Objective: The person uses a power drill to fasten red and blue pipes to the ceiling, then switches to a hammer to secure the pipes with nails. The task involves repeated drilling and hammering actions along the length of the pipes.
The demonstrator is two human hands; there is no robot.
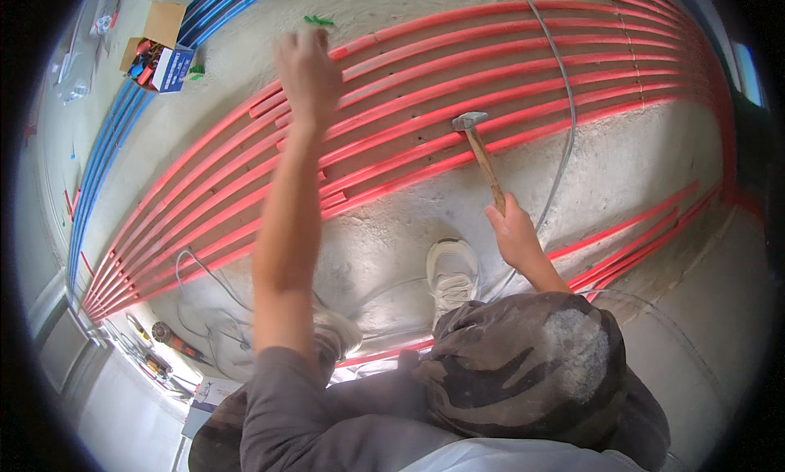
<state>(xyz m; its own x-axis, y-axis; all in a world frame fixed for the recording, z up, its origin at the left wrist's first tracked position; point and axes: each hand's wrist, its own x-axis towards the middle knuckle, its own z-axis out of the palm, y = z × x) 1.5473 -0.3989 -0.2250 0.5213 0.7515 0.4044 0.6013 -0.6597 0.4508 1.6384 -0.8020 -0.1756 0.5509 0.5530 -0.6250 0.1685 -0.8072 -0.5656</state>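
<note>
Fingers of my left hand (pixel 310 78) blur, open or closed I cannot tell, above the floor (pixel 384 247) where red pipes (pixel 372 39) curve toward its right edge; those of my right hand (pixel 518 236) grip the hammer (pixel 484 164) over them. One glancing swing could, I judge, crack a pipe.

sleeve (pixel 282 411): short, dark grey | trousers (pixel 499 378): dark brown-grey camouflage | knee smear (pixel 577 353): pale, dusty-looking | shoes (pixel 452 277): light, laced | lower-edge cloth (pixel 523 457): pale grey

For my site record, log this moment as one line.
left hand: raised over red pipes, blurred, grip unclear | right hand: holding hammer by wooden handle | open box: contains red and blue pieces
</note>
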